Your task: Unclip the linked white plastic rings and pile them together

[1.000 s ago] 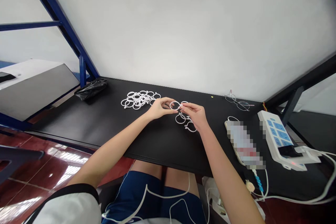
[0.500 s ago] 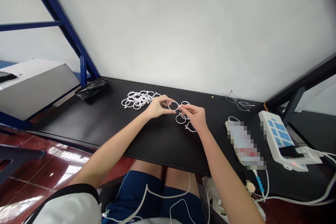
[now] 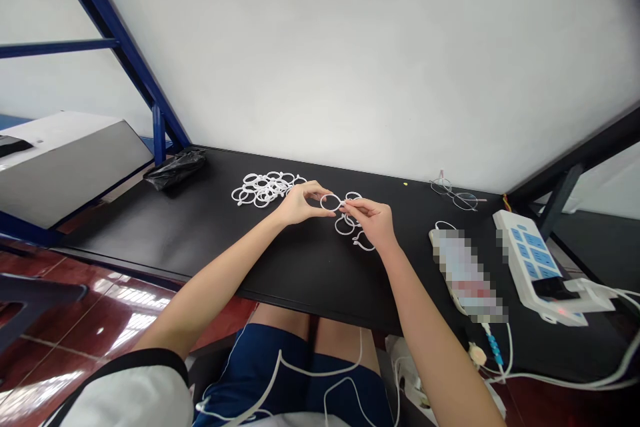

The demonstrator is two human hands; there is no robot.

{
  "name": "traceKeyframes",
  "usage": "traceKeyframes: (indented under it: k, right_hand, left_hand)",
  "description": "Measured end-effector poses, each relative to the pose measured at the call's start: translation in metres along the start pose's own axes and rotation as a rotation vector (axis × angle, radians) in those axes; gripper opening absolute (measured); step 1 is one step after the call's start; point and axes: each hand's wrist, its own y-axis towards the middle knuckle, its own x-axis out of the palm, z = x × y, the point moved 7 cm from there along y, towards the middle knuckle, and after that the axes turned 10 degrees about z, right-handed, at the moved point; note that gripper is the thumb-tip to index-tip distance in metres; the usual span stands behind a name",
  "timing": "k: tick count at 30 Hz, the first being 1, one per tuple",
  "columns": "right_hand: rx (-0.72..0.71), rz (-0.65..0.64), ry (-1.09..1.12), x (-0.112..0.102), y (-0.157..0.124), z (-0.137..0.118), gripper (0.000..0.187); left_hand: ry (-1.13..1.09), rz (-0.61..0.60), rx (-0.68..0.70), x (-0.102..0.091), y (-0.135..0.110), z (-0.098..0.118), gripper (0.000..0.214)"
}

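Note:
Between my two hands a white ring is held up over the black desk. My left hand pinches its left side between thumb and fingers. On the ring's right side, at a small knob-like joint, the fingertips of my right hand are pressed together. Several more white rings lie on the desk under and beside my right hand, partly hidden by it. A larger pile of white rings rests to the left, just past my left hand.
To the right lie eyeglasses, a phone on a charging cable, and a white power strip with plugged-in cords. A black plastic bag sits at the desk's far left. Blue metal posts frame the left side.

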Motion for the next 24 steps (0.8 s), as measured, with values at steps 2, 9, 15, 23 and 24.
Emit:
traceKeyframes:
  k: [2, 9, 15, 23, 24]
  right_hand:
    - [0.005, -0.009, -0.008, 0.0001, -0.0001, 0.0005, 0.027]
    - [0.000, -0.008, -0.013, 0.0000, -0.0006, 0.0002, 0.026]
    - [-0.003, -0.012, -0.019, -0.0001, -0.0008, 0.0006, 0.024]
    - [0.034, -0.016, 0.020, 0.0032, -0.0004, 0.0080, 0.029]
    - [0.042, -0.013, 0.016, 0.0034, -0.0002, 0.0096, 0.030]
  left_hand:
    - [-0.015, -0.005, -0.010, 0.0001, -0.0001, -0.0001, 0.040]
    - [-0.028, -0.015, -0.022, 0.0011, -0.0006, 0.0000, 0.040]
    - [-0.008, -0.013, -0.006, 0.0014, -0.0003, -0.0012, 0.039]
    - [0.002, -0.006, -0.030, -0.0006, 0.0027, 0.0010, 0.043]
    - [0.006, -0.010, -0.030, -0.0007, 0.0031, 0.0015, 0.043]
